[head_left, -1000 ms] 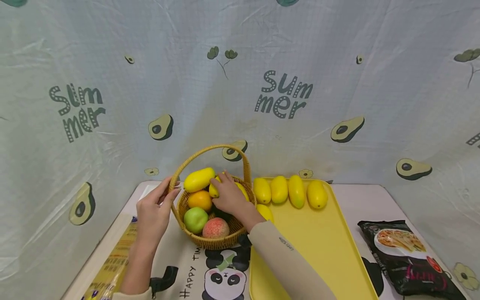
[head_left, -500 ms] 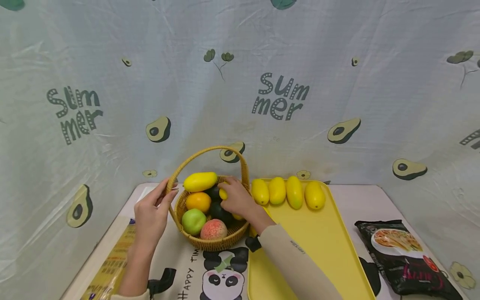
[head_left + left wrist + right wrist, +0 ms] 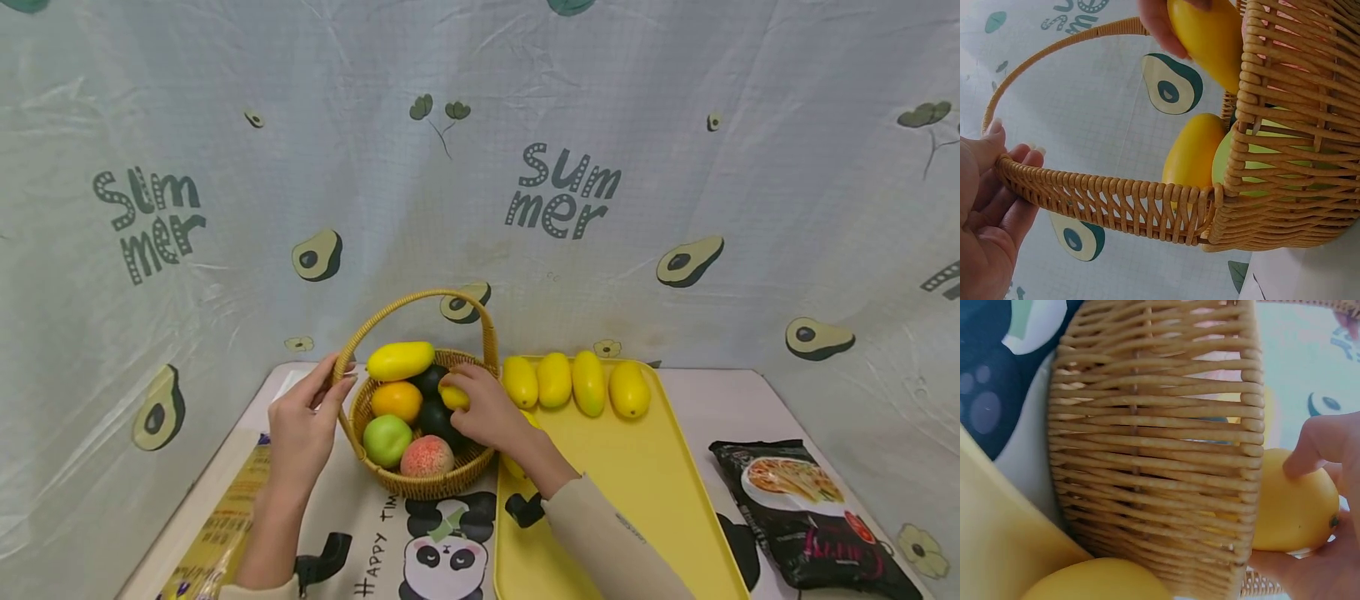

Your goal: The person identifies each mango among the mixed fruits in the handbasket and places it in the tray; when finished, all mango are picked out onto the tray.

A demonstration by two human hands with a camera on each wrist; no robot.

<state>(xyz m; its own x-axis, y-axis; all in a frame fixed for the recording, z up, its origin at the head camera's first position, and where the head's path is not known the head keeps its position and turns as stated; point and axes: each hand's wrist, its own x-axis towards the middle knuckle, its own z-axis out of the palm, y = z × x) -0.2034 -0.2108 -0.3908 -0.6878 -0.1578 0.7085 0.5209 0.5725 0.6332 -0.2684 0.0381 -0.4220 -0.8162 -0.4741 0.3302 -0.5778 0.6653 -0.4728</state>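
Observation:
A wicker basket (image 3: 420, 487) with an arched handle (image 3: 420, 297) stands left of the yellow tray. My left hand (image 3: 306, 412) holds the handle's left side between thumb and fingers; the left wrist view shows this hand (image 3: 994, 206) around the handle (image 3: 1104, 194). Over the basket's right part, my right hand (image 3: 487, 408) grips a yellow mango (image 3: 454, 397). In the right wrist view the mango (image 3: 1294, 503) is at the basket rim, thumb on its side. Inside the basket are another mango (image 3: 401, 361), an orange (image 3: 397, 402), a green apple (image 3: 387, 440), a peach (image 3: 427, 457) and dark avocados (image 3: 438, 421).
The yellow tray (image 3: 622, 500) lies right of the basket, with several mangoes (image 3: 588, 383) along its far edge and one (image 3: 514, 467) partly hidden under my right wrist. A black food packet (image 3: 813, 517) lies at the right, a golden packet (image 3: 221, 525) at the left.
My right hand has drawn back from the middle of the basket to its right side, taking the mango along and uncovering the dark avocados. My left hand stays on the handle.

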